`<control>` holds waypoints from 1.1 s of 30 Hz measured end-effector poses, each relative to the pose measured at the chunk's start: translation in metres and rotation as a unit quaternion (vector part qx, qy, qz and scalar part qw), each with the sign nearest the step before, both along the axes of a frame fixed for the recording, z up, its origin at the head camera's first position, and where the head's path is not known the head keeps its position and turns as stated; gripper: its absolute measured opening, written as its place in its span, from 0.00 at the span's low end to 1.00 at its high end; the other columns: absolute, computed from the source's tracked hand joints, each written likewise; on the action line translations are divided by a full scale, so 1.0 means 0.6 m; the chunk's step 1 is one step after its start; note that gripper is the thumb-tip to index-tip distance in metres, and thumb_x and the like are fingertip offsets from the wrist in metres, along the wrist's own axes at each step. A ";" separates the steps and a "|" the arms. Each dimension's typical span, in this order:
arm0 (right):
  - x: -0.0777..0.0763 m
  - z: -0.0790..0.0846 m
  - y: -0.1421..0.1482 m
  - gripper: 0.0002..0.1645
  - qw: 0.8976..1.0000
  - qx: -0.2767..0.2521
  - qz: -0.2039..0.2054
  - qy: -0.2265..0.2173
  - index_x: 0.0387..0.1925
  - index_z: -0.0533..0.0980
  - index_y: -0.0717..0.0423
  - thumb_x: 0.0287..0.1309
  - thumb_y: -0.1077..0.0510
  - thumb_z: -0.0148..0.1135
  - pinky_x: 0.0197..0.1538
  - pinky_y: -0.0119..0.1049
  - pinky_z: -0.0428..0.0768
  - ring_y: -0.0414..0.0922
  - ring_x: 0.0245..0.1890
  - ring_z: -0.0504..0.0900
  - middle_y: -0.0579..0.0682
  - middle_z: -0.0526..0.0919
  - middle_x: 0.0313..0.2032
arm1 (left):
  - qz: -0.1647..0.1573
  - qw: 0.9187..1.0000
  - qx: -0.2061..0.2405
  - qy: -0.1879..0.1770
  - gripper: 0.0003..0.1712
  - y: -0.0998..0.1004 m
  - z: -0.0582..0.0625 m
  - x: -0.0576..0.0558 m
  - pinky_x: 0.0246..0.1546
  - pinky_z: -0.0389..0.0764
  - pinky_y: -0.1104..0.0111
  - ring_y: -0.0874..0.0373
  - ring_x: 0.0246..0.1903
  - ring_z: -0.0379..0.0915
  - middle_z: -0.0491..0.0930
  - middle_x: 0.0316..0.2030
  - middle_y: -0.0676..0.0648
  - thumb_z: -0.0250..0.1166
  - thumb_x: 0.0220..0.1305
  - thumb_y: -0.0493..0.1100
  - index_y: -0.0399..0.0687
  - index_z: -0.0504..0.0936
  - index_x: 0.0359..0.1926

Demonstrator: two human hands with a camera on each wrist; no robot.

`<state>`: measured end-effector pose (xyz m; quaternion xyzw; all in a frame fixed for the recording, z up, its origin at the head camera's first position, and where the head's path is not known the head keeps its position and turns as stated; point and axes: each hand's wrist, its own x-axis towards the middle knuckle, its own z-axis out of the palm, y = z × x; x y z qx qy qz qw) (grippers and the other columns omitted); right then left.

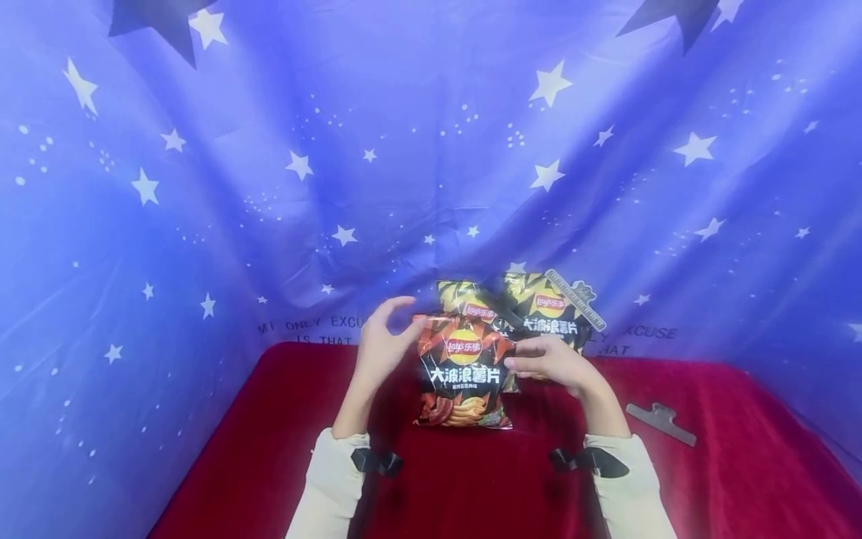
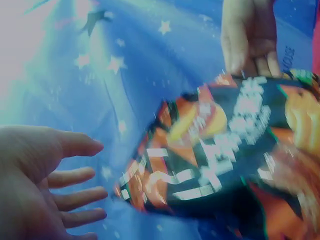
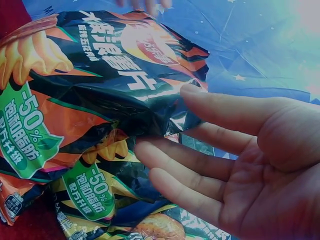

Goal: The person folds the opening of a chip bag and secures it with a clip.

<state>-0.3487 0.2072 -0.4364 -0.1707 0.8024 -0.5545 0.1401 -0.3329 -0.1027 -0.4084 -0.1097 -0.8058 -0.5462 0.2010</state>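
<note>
An orange-and-black bag of potato chips (image 1: 465, 374) stands in the middle of the table, its front facing me. My right hand (image 1: 548, 363) pinches its right edge; in the right wrist view the thumb lies on the front, with the index finger partly hidden behind the edge. My left hand (image 1: 387, 337) is by the bag's upper left corner. The left wrist view shows that hand (image 2: 55, 182) with fingers spread, a small gap from the bag's corner. Behind are two yellow-and-black chip bags, one (image 1: 465, 296) partly covered, the other (image 1: 545, 326) further right.
A silver bag clip (image 1: 575, 299) sits across the top corner of the right yellow bag. A dark clip (image 1: 503, 308) is at the other yellow bag. Another clip (image 1: 661, 424) lies on the red tablecloth (image 1: 754, 464) at right. A blue star-printed curtain (image 1: 417, 150) hangs behind.
</note>
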 end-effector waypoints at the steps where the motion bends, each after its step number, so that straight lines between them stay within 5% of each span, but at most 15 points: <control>1: 0.000 0.000 0.002 0.29 1.000 -0.001 -0.007 -0.004 0.59 0.75 0.76 0.63 0.58 0.69 0.56 0.52 0.84 0.58 0.49 0.88 0.64 0.87 0.49 | 0.000 1.000 -0.011 0.015 0.24 0.007 0.005 0.002 0.67 0.73 0.49 0.45 0.61 0.76 0.84 0.57 0.42 0.74 0.60 0.42 0.42 0.82 0.58; 6: -0.002 0.000 0.002 0.24 0.999 -0.005 -0.033 -0.011 0.54 0.79 0.74 0.63 0.58 0.69 0.46 0.40 0.89 0.44 0.37 0.90 0.56 0.91 0.40 | -0.026 0.994 -0.090 0.050 0.19 0.044 0.018 -0.005 0.74 0.59 0.41 0.45 0.61 0.77 0.84 0.57 0.42 0.68 0.66 0.41 0.44 0.84 0.57; 9: 0.000 0.000 -0.001 0.23 0.999 -0.011 -0.043 -0.012 0.52 0.79 0.75 0.63 0.59 0.69 0.42 0.36 0.88 0.41 0.33 0.88 0.52 0.91 0.36 | -0.040 0.988 -0.139 0.054 0.18 0.064 0.013 -0.017 0.77 0.44 0.36 0.46 0.63 0.76 0.85 0.57 0.44 0.66 0.68 0.42 0.46 0.84 0.58; 12: 0.002 0.001 -0.005 0.22 0.999 -0.016 -0.049 -0.012 0.50 0.80 0.75 0.62 0.60 0.70 0.39 0.33 0.87 0.39 0.31 0.87 0.47 0.90 0.33 | -0.035 0.983 -0.171 0.049 0.17 0.077 0.005 -0.024 0.77 0.40 0.35 0.47 0.61 0.79 0.86 0.55 0.47 0.67 0.68 0.44 0.50 0.86 0.56; 21: 0.007 0.002 -0.016 0.17 0.997 0.006 -0.062 0.050 0.42 0.85 0.71 0.58 0.60 0.73 0.35 0.31 0.82 0.38 0.29 0.81 0.49 0.89 0.31 | 0.032 0.976 -0.194 0.095 0.12 0.093 -0.007 -0.017 0.76 0.36 0.33 0.52 0.50 0.83 0.90 0.45 0.54 0.73 0.61 0.47 0.58 0.90 0.46; 28: 0.008 0.005 -0.020 0.17 0.996 0.000 -0.060 0.066 0.43 0.85 0.71 0.57 0.61 0.73 0.38 0.34 0.84 0.37 0.31 0.83 0.54 0.90 0.34 | 0.023 0.970 -0.196 0.144 0.09 0.089 -0.003 -0.014 0.76 0.42 0.35 0.56 0.45 0.86 0.91 0.41 0.54 0.74 0.59 0.44 0.59 0.92 0.42; 33: 0.010 0.007 -0.026 0.18 0.995 0.000 -0.067 0.076 0.44 0.85 0.70 0.55 0.60 0.75 0.30 0.32 0.82 0.36 0.27 0.81 0.54 0.90 0.35 | 0.002 0.977 -0.160 0.144 0.09 0.079 0.001 -0.014 0.77 0.51 0.41 0.57 0.43 0.88 0.91 0.39 0.52 0.75 0.57 0.41 0.56 0.92 0.40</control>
